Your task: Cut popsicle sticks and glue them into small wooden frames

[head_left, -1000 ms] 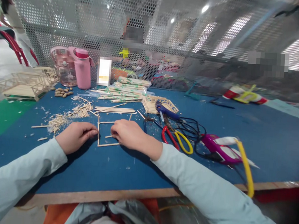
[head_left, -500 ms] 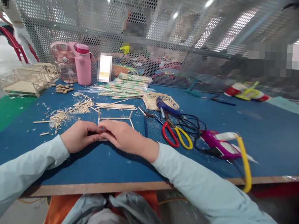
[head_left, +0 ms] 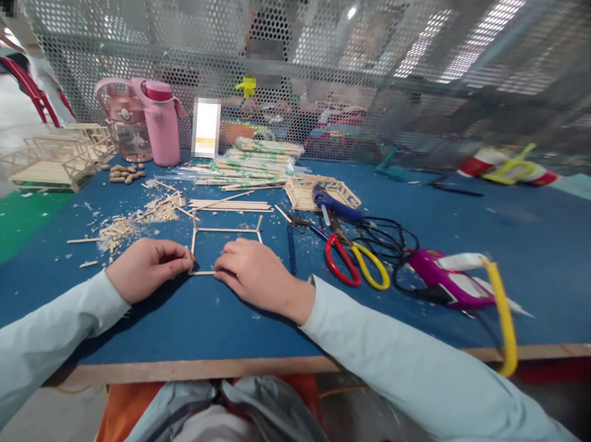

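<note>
A small rectangular frame of thin wooden sticks [head_left: 227,230] lies on the blue tabletop, with short upright pieces at its far corners. At its near left corner my left hand [head_left: 150,269] is closed in a pinch on a short wooden stick [head_left: 187,252]. My right hand [head_left: 257,272] has its fingers curled together on the near side of the frame, covering the near right corner. Right of it lie a blue pen-like rod [head_left: 292,249] and scissors [head_left: 343,258] with one red and one yellow handle.
Stick offcuts [head_left: 119,230] are heaped at left, beside peanuts [head_left: 123,172]. Behind are loose sticks, bagged sticks [head_left: 264,156], a pink bottle [head_left: 162,126] and a mesh screen [head_left: 185,54]. At right lie a blue glue gun [head_left: 339,205], black cables and a purple glue gun [head_left: 437,278].
My hands, close together at the frame's near left corner before, have come apart. The right hand has moved right along the near stick; the left has shifted slightly left. The view has shifted slightly.
</note>
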Demonstrator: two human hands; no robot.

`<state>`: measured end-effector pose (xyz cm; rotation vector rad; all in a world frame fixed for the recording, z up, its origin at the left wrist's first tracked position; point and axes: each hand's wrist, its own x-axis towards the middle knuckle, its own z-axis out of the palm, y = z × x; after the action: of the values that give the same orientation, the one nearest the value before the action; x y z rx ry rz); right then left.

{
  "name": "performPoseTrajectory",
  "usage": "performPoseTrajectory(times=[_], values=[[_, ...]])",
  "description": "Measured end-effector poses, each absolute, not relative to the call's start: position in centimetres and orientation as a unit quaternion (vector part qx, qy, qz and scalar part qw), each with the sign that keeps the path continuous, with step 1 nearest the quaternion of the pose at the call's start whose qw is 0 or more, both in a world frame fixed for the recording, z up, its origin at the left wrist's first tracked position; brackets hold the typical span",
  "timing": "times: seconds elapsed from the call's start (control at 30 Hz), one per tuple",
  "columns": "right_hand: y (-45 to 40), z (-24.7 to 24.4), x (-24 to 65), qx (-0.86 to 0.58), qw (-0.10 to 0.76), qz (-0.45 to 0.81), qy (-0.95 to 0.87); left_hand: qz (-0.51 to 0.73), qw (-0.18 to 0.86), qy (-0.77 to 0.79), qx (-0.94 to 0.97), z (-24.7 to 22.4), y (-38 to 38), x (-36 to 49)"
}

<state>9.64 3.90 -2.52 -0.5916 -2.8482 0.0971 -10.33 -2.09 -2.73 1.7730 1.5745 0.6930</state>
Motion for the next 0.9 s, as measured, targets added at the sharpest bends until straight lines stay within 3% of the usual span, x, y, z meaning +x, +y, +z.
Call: performPoseTrajectory(times=[0.3, 0.43, 0.57, 0.9], values=[[4.1, -2.2, 9.9, -0.232, 0.107, 0.005, -0.967, 0.341, 0.493, 0.562, 0.570, -2.3, -2.0, -9.5], [3.9, -2.0, 9.8, -0.211, 0.197, 0.059, -0.956, 0.368, 0.563, 0.529, 0.518, -2.1, -2.0, -9.4], [3.4, -1.7, 9.6, -0.177, 0.299, 0.198, -0.917, 0.368, 0.536, 0.518, 0.555, -2.1, -2.2, -8.9], [3.2, -1.4, 8.8, -0.233, 0.363, 0.470, -0.770, 0.384, 0.398, 0.522, 0.649, -2.0, -2.2, -8.3]])
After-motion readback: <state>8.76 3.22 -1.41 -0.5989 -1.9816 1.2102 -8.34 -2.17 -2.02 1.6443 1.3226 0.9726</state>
